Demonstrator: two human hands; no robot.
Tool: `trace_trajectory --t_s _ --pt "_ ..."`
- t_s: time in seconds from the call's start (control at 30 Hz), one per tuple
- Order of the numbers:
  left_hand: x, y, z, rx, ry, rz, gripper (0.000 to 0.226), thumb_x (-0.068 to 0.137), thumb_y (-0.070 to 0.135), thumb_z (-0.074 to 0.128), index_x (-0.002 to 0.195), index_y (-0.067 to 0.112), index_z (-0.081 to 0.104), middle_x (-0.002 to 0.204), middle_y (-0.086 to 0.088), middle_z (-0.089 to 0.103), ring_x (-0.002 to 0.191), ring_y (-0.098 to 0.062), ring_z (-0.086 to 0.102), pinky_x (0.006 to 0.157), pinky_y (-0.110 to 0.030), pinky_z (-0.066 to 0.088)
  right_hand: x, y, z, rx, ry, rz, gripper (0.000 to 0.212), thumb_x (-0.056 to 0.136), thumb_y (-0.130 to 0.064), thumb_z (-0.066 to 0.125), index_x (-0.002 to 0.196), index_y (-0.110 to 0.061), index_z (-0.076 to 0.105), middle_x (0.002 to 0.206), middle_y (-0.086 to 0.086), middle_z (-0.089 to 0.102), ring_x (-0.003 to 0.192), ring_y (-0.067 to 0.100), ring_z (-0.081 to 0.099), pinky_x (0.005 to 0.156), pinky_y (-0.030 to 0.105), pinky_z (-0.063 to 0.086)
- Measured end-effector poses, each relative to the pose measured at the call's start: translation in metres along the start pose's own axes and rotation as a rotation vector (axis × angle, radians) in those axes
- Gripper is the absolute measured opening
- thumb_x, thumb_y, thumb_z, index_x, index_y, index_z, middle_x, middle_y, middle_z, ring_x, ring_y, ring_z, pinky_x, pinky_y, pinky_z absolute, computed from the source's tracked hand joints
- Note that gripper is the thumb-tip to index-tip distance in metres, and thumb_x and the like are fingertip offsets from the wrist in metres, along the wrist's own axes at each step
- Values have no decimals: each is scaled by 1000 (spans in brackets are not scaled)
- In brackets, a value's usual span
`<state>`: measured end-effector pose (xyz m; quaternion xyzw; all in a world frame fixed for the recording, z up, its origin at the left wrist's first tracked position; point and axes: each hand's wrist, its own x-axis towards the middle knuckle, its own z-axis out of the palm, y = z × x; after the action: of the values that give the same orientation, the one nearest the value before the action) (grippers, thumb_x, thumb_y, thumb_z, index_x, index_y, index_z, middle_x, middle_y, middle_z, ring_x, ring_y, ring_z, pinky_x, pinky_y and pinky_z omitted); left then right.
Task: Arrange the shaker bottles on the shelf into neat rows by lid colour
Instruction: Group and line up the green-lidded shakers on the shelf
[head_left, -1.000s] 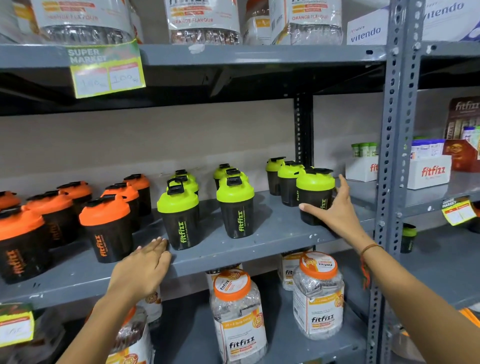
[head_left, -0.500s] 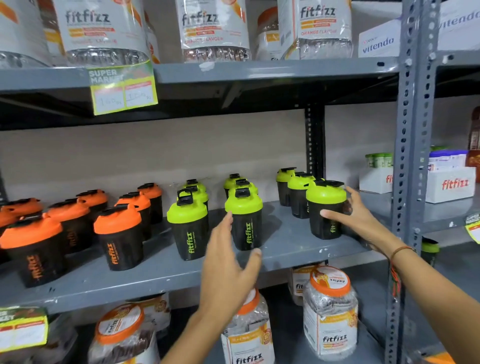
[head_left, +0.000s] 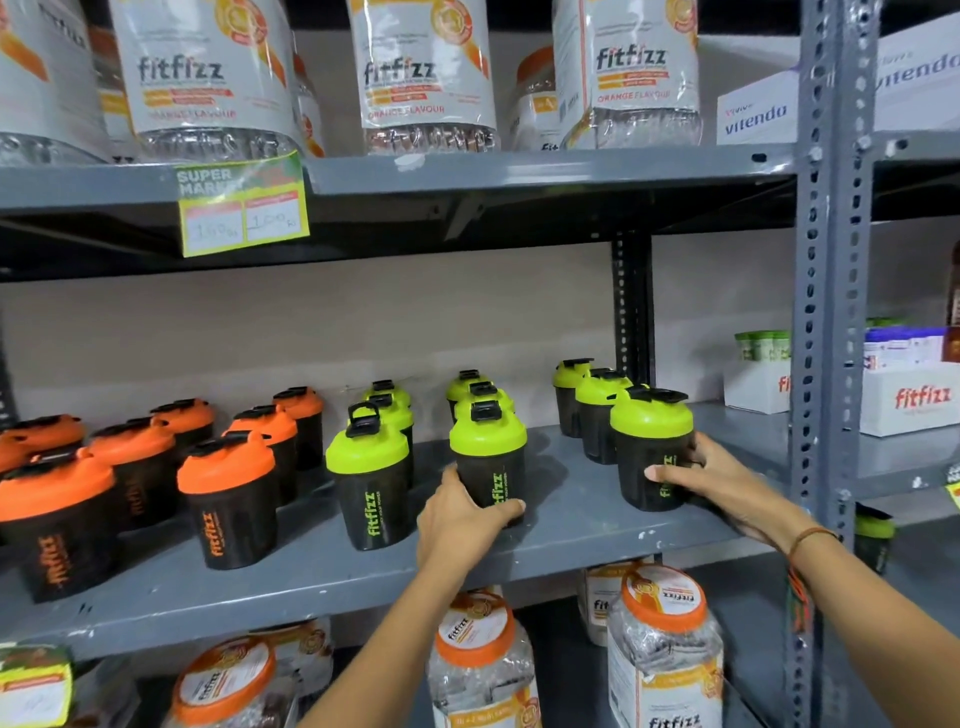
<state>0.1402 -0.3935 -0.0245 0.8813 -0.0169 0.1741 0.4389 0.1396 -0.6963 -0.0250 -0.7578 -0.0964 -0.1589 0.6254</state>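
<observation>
Shaker bottles (head_left: 487, 457): left hand (head_left: 460, 519) wraps middle one, right hand (head_left: 711, 483) wraps rightmost.

Large clear plastic fitfizz jars (head_left: 426, 78) with white-and-orange labels line the top tier, above a yellow-green paper price tag (head_left: 243, 205); orange-lidded clear jars (head_left: 665, 654) stand below, and white fitfizz cardboard boxes (head_left: 914, 397) sit right of the grey perforated steel upright (head_left: 826, 312)
</observation>
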Motion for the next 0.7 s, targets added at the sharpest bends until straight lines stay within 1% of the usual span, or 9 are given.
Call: trace_trajectory --t_s 0.1,0.23,0.33,0.4,0.5,0.57,0.63,0.7 --pt "-3 2 5 36 21 35 76 48 70 70 110 28 58 110 3 70 103 -24 65 79 -36 54 -1 1 2 21 -9 -13 51 76 -2 78 116 -26 57 118 -4 68 96 1 70 75 17 56" --pt "-5 5 8 75 38 58 76 46 77 67 107 32 60 107 5 71 101 -23 66 76 -33 52 -2 3 6 21 -25 -33 60 68 -13 83 120 -30 57 120 -5 69 103 6 70 81 20 56" --pt "-5 5 8 78 19 60 78 47 78 68 110 32 60 109 4 71 103 -22 66 78 -33 53 -2 4 9 10 -20 -47 64 65 -20 84 121 -33 56 120 -6 69 105 6 69 84 21 56" --pt "-6 5 7 66 0 63 79 47 78 69 111 32 60 110 4 71 103 -22 66 79 -34 53 -2 4 10 10 -20 -42 68 64 -25 87 124 -33 55 123 -5 68 108 7 68 89 26 56" --pt "-7 5 6 65 -12 72 76 48 78 68 109 33 59 110 5 71 103 -21 65 81 -35 53 -3 5 9 1 -21 -32 89 55 -41 93 133 -30 53 127 -4 68 114 11 66 99 38 52" --pt "-8 4 5 61 -14 81 75 49 78 68 109 33 59 110 5 71 103 -21 65 79 -35 53 -4 3 10 -10 -23 -38 98 50 -47 93 136 -30 51 129 -5 67 117 12 64 103 41 50" --pt "-8 2 5 46 -28 93 76 50 78 69 110 33 58 112 6 70 104 -20 65 79 -34 52 -4 2 11 -23 -25 -43 103 47 -51 93 138 -30 49 131 -5 65 120 12 62 104 41 49" --pt "-8 2 3 -24 -58 107 81 48 80 69 115 36 55 119 8 66 111 -18 62 84 -34 52 -4 1 10 -21 -20 -46 103 50 -51 91 140 -30 46 132 -7 62 121 10 60 103 38 48"
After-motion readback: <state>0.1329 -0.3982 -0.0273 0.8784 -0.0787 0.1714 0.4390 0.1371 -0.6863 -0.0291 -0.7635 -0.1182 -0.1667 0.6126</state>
